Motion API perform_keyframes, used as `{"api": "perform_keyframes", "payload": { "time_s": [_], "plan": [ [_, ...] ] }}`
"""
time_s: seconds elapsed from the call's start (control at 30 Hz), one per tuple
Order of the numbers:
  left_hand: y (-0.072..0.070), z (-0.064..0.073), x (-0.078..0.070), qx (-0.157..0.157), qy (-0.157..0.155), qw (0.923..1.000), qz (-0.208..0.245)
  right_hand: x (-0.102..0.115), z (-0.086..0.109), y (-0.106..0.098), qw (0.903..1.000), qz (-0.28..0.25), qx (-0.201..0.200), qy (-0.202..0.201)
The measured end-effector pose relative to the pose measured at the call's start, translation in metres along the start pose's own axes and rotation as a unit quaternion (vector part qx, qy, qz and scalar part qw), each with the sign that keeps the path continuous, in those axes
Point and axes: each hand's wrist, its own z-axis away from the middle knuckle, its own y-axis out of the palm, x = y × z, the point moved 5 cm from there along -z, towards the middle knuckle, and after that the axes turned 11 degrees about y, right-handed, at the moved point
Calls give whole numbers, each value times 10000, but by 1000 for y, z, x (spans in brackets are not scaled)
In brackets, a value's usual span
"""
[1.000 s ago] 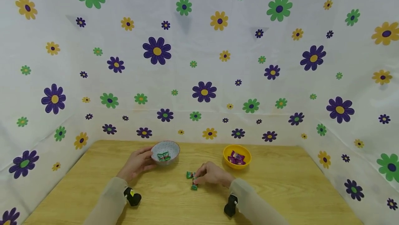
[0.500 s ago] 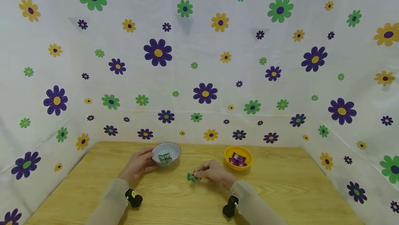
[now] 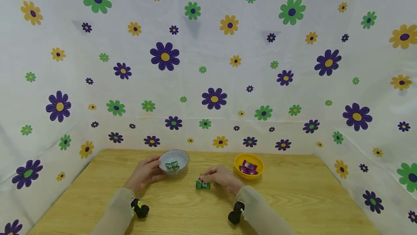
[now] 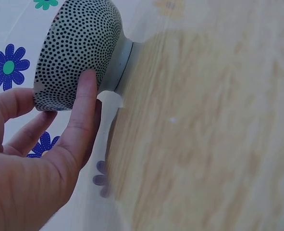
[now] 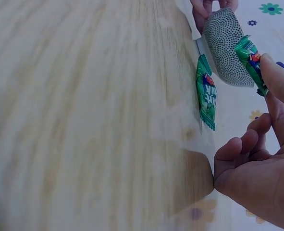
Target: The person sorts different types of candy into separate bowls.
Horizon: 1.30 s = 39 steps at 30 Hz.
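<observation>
My left hand grips the side of a dotted bowl with a red rim. Its fingers and thumb lie against the bowl's outer wall in the left wrist view. Green-wrapped candies rest inside. My right hand pinches a green-wrapped candy between thumb and index finger, raised off the table; the other fingers curl loosely. Just below it, a second green candy lies on the wood. In the right wrist view the bowl stands beyond both candies.
Right of centre at the back stands a yellow bowl with several purple-wrapped candies. The wooden table is backed by a flower-patterned sheet, which also hangs at both sides.
My right hand has picked up the nearer green candy from the table and carried it slightly away from me, over the other one. The left hand stays at the dotted bowl.
</observation>
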Motion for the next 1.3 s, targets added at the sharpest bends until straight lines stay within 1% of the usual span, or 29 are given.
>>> {"api": "perform_keyframes", "payload": {
  "time_s": [0.13,0.37,0.57,0.73,0.93,0.97,1.0,1.17,1.2,1.3],
  "plan": [
    [-2,-1,0,-19,24,10000,-7,4,-5,4,9999,-165,33,-37],
    [-3,-1,4,-58,-1,10000,-75,9,-11,14,9996,-247,-139,-78],
    [-4,-1,4,-45,20,10000,-83,19,-16,23,9982,-580,-115,-61],
    [-2,0,3,-109,-15,9999,-87,27,-20,28,9964,-840,-98,-15],
    [1,1,1,-97,-78,9999,-86,35,-27,31,9944,-1023,-220,-149],
    [1,2,1,-51,-59,9999,-83,36,-28,33,9939,-1066,-225,-190],
    [1,2,1,-100,-78,9999,-72,37,-29,34,9933,-1109,-236,-210],
    [0,2,1,-40,-35,10000,-74,44,-34,42,9889,-1435,-167,-331],
    [0,2,1,-88,-56,9999,-59,45,-34,44,9884,-1464,-174,-365],
    [-2,1,2,-78,-15,10000,-32,49,-35,50,9866,-1564,-186,-426]
  ]
}}
